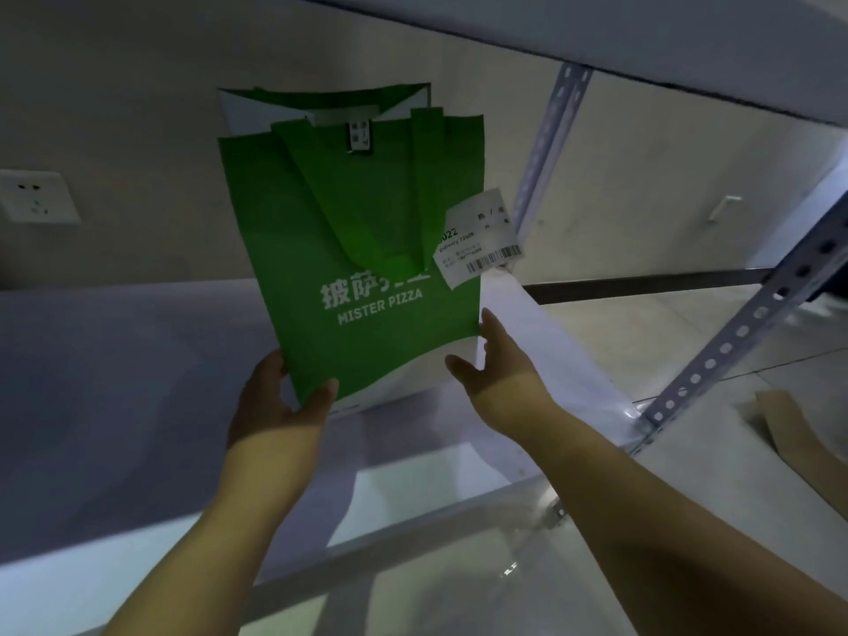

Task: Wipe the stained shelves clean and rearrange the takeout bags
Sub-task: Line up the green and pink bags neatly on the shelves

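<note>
Head view, the only one given: the takeout bag [362, 250], green with MISTER PIZZA printed in white, is standing upright on the shelf [114, 383]. It is sitting toward the shelf's right end and close to the back wall, with its handles flopping down over the front face.

The left hand [280, 406] is gripping the bag's lower left corner. The thumb is lying on the front panel and the fingers are going round the side edge, most likely to keep the base from skidding on the glossy board. The right hand [495, 364] is touching the lower right edge with straight fingers and a widely spread thumb. It is clasping nothing and seems to be serving as a guide, not a clamp. Both hands are working low, probably because soft fabric would buckle if pushed from the top.

A receipt label [477, 236] is hanging off the bag's right edge, printed side outward, where it can be read. The upper shelf [596, 34] is hanging above, and the bag's mouth is clearing it. A perforated post [725, 348] is carrying the shelf's right corner.

This looks like the rearranging part of the job. No cloth is showing, and in this dim light I cannot tell whether stains are remaining on the board.
</note>
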Demonstrator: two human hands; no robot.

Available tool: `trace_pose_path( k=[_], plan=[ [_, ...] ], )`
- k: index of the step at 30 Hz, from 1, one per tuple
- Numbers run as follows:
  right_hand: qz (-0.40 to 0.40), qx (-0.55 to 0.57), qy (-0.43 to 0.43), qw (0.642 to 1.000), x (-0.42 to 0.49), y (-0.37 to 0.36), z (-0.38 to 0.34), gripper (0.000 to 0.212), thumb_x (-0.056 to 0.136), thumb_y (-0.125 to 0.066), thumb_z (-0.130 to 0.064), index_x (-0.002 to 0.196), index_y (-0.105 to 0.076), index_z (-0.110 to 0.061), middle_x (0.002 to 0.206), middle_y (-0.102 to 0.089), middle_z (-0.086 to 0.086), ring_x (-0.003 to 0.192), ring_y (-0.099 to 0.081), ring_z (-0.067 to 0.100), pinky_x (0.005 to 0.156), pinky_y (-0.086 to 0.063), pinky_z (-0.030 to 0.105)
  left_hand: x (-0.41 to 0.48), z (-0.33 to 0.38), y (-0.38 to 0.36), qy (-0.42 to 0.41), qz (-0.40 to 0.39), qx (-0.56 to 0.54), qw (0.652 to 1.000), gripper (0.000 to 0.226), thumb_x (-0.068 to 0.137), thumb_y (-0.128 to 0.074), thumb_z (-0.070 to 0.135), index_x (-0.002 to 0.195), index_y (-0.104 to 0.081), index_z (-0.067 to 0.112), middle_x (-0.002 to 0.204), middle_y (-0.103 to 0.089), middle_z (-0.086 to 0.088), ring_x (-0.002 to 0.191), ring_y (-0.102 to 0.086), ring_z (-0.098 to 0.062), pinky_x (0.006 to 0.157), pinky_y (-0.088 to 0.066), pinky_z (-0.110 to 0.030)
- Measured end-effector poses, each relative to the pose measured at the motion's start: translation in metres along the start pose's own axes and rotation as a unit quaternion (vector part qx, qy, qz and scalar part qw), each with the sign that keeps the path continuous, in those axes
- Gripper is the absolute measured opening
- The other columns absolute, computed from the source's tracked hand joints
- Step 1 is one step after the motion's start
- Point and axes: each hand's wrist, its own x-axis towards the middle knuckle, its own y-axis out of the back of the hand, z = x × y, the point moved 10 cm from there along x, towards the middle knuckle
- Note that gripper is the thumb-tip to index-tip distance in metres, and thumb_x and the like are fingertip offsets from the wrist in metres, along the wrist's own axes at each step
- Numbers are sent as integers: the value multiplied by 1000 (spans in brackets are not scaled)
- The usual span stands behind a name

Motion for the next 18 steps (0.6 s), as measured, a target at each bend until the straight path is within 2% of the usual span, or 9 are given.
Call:
trace_pose_path(
  k=[3, 5, 6, 8, 10, 12, 14, 16, 18],
  plan=[
    [10, 16, -8, 1000, 0, 0, 1, 40, 94, -51, -18, 132, -41, -24, 128, -55, 0, 118, -51, 22, 94, -41, 28, 2, -3, -6, 8, -6, -36, 999, 36, 89, -57, 19, 123, -51, 27, 112, -57, 8, 102, -55, -18, 69, -41, -28],
    [30, 25, -13, 999, -1, 5, 4, 32, 95, -44, -11, 125, -49, -21, 120, -59, 2, 107, -55, 22, 93, -46, 32, 3, -3, -4, 8, 1, -50, 999, 33, 91, -54, 17, 122, -52, 27, 108, -56, 10, 98, -56, -17, 66, -38, -25],
    [43, 26, -11, 999, -3, 9, 6, 30, 95, -42, -9, 122, -52, -19, 115, -61, 2, 99, -57, 21, 88, -48, 30, 3, -3, -4, 5, 1, -49, 999, 32, 92, -53, 16, 122, -53, 27, 108, -57, 10, 98, -55, -16, 66, -37, -24],
    [78, 41, -3, 996, -9, 18, 10, 28, 95, -42, -7, 114, -57, -20, 102, -63, -3, 81, -57, 13, 71, -48, 16, 1, -2, -6, -5, -6, -53, 999, 31, 93, -51, 13, 121, -53, 28, 108, -57, 10, 97, -55, -15, 66, -37, -23],
    [106, 60, -8, 993, -18, 25, 17, 29, 94, -43, -3, 110, -61, -21, 87, -60, -12, 69, -53, 1, 52, -39, 2, 0, -1, -10, -10, -16, -65, 998, 32, 93, -51, 12, 120, -53, 28, 109, -58, 9, 98, -55, -16, 72, -38, -27],
    [124, 65, -22, 990, -27, 30, 26, 34, 93, -41, 1, 114, -62, -17, 82, -57, -15, 66, -51, -3, 47, -36, -3, -1, 1, -15, -16, -22, -65, 998, 31, 93, -51, 14, 121, -54, 27, 110, -59, 9, 99, -56, -18, 76, -37, -28],
    [142, 70, -39, 987, -37, 34, 35, 38, 93, -38, 2, 119, -61, -14, 89, -58, -10, 70, -52, 1, 49, -36, -5, -2, 3, -22, -22, -32, -65, 997, 30, 93, -51, 16, 121, -55, 28, 110, -60, 9, 97, -56, -15, 76, -37, -28],
    [160, 91, -58, 981, -47, 38, 44, 36, 94, -39, -1, 118, -62, -15, 90, -58, -11, 72, -53, 0, 50, -38, -3, -2, 6, -28, -27, -49, -54, 997, 30, 93, -52, 17, 120, -55, 29, 108, -60, 10, 94, -55, -13, 76, -37, -27],
    [174, 116, -74, 975, -57, 42, 53, 31, 96, -44, -6, 109, -66, -23, 84, -60, -19, 73, -53, -6, 51, -40, 2, -2, 10, -32, -34, -66, -40, 996, 29, 91, -55, 17, 118, -56, 28, 107, -61, 8, 90, -58, -18, 72, -38, -28]
  ],
)
